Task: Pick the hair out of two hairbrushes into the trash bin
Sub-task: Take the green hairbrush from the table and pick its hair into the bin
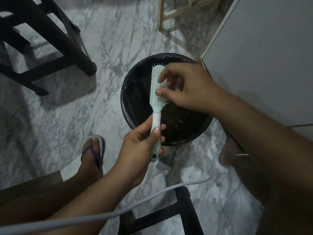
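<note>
A pale mint hairbrush [156, 92] is held over a round black trash bin [135, 106] lined with a dark bag. My left hand [142, 145] grips the brush's handle from below, thumb on top. My right hand [184, 87] is over the bristle head, its thumb and forefinger curled and pinching at the bristles. Any hair between the fingers is too fine to make out. Only one hairbrush is in view.
The bin stands on a grey marble floor. A dark wooden stool [50, 48] is at upper left, a light wooden frame [169, 12] at the top, a white cabinet [262, 56] at right. A grey cable [118, 212] crosses low. My sandalled foot [93, 155] is left of the bin.
</note>
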### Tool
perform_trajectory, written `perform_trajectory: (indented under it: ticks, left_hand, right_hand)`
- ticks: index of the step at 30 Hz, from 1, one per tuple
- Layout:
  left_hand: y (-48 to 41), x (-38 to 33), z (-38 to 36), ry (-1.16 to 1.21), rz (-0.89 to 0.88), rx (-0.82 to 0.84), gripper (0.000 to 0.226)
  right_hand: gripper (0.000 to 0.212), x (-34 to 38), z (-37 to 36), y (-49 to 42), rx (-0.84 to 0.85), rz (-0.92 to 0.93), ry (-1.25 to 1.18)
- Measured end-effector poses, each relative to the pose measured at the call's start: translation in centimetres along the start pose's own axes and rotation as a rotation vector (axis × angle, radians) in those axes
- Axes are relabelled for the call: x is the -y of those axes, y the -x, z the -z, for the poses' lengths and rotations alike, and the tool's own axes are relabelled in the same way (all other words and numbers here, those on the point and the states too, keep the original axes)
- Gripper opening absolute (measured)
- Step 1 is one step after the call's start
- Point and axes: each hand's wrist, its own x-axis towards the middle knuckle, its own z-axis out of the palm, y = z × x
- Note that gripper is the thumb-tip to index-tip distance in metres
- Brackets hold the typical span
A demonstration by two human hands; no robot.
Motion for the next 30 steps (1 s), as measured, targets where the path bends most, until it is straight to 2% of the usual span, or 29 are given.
perform_trajectory:
  ticks: [3,7,12,14,17,18,20,23,24,27,30]
  left_hand:
    - [0.1,-0.1,0.0,-0.01,0.015,0.0,0.04]
    - [0.1,-0.3,0.4,-0.083,-0.033,0.008,0.042]
    - [0.0,-0.5,0.2,-0.067,-0.042,0.017,0.041]
    - [0.0,-0.5,0.0,-0.023,-0.024,0.02,0.039]
    - [0.1,-0.5,-0.1,0.059,0.028,0.0,0.038]
    - [0.2,-0.5,-0.1,0.074,0.037,-0.005,0.038]
    - [0.1,-0.6,-0.1,0.1,0.041,-0.007,0.037]
    - [-0.1,-0.8,-0.1,0.127,0.043,0.012,0.036]
    - [-0.1,-0.8,-0.2,0.126,0.046,0.021,0.036]
    - [0.0,-0.6,-0.4,0.114,0.051,0.046,0.039]
    - [0.2,-0.4,-0.3,0.104,0.041,0.06,0.041]
  right_hand:
    - [0.029,0.0,-0.1,0.0,0.034,0.016,0.065]
    - [0.024,0.3,0.2,-0.3,-0.03,0.066,0.094]
    - [0.022,0.8,0.0,-0.6,-0.059,0.077,0.249]
    - [0.021,1.1,0.9,-0.7,-0.175,0.007,0.038]
    - [0.016,0.9,2.8,-1.5,-0.371,-0.236,-0.377]
    - [0.017,0.6,3.1,-1.6,-0.366,-0.35,-0.5]
    - [0.024,0.1,2.7,-1.4,-0.182,-0.538,-0.71]
    - [0.034,0.1,0.4,-0.3,0.164,-0.55,-0.83]
    - [0.031,0.2,-0.1,0.0,0.194,-0.521,-0.847]
    - [0.022,0.2,-0.4,-0.1,0.11,-0.489,-0.849]
    - [0.017,0.0,0.4,-0.3,0.071,-0.463,-0.72]
